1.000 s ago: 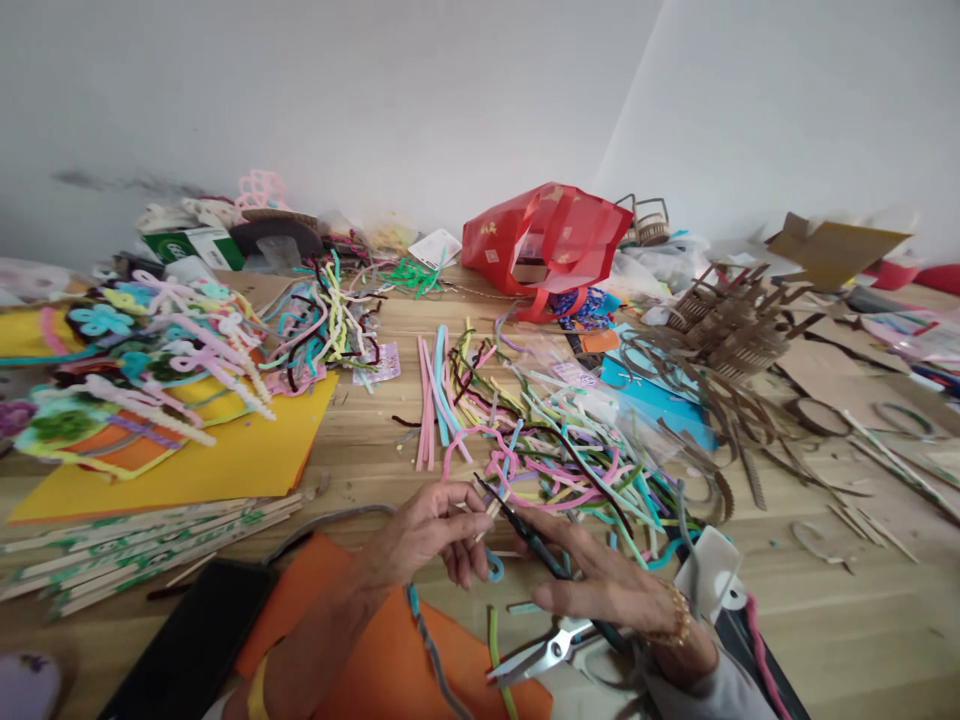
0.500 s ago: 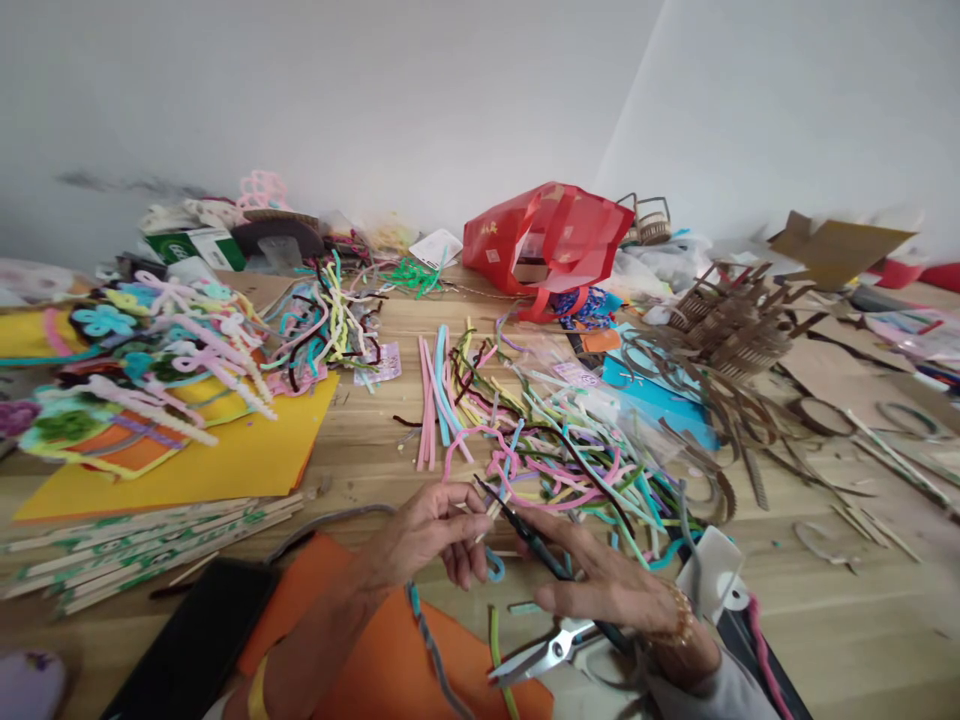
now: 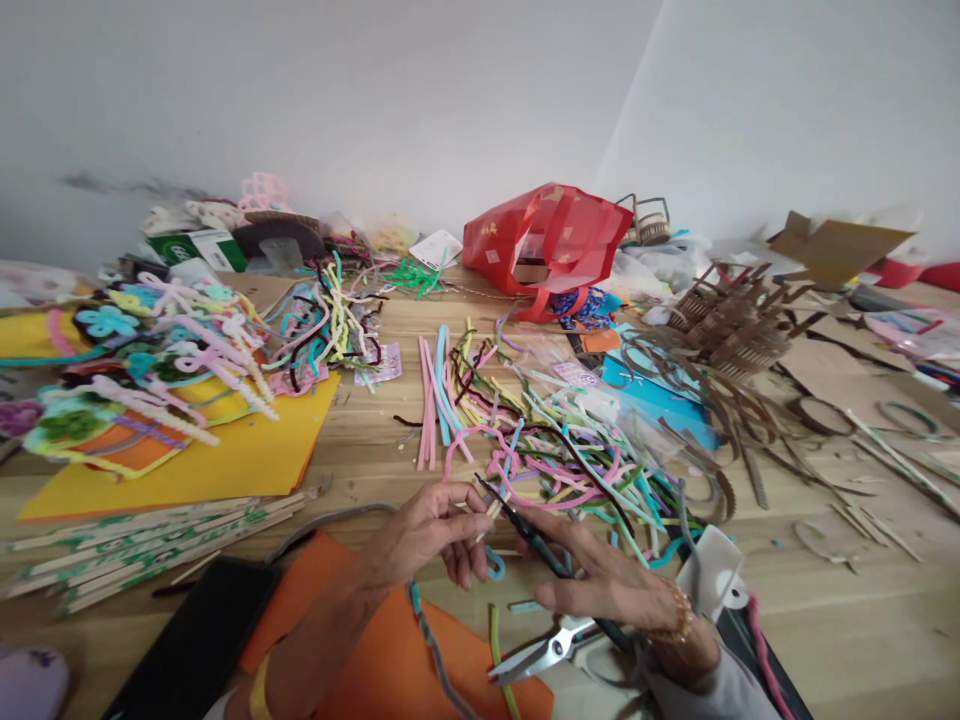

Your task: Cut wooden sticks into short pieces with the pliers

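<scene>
Pale walls rise behind a light wooden surface (image 3: 360,440) crowded with craft supplies. At its middle lies a loose heap of fuzzy multicoloured pipe cleaners (image 3: 570,480). Just beyond that heap slumps a red woven carrier bag (image 3: 544,240); left of it spreads a yellow card sheet (image 3: 225,450) bearing pipe-cleaner flowers, and right of it a tangle of thin brown cardboard strips (image 3: 720,340).

Just in front of the heap, the left hand (image 3: 424,535) hangs with its fingers (image 3: 457,497) curled and slightly parted, perhaps pinching a small pale wooden sliver (image 3: 493,508), though it is too small to be sure. The right hand (image 3: 607,585) reaches across, its fingers (image 3: 555,535) stretched along a slim black tapered tool (image 3: 525,530); whether they grip it or only steady it cannot be told. Steel scissors (image 3: 544,650) lie under the right hand, nearer than the heap.

The tool looks light and stiff, best held along its shaft. The pipe cleaners should prove light, bendy and prone to snagging, so a free end offers the easiest hold.
</scene>
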### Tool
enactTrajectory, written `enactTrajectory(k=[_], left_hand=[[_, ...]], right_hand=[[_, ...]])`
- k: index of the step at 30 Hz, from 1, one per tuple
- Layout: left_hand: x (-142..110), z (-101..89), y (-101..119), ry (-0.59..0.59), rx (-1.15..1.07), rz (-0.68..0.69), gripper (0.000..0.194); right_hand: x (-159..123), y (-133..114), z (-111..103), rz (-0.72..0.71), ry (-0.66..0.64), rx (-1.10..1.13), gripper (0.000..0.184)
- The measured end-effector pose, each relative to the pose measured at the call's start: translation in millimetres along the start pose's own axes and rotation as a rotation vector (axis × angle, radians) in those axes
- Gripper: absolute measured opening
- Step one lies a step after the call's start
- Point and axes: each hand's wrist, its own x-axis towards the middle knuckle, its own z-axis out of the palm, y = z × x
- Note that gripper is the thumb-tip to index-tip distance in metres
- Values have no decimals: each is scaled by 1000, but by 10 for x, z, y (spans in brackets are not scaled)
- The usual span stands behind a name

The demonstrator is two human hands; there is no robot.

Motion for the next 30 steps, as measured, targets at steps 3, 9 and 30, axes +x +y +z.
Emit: enactTrajectory(k=[3,9,30], left_hand=[[6,-6,-7,-8,-5,-4,24],[21,-44,-21,-36,-29,-21,27],[-23,-53,28,-81,-44,-59,30]], right_hand=[[5,10,4,-10,3,-3,76],[-14,11,49,84,67,-76,78],[6,-89,22,-43,-34,107,70]])
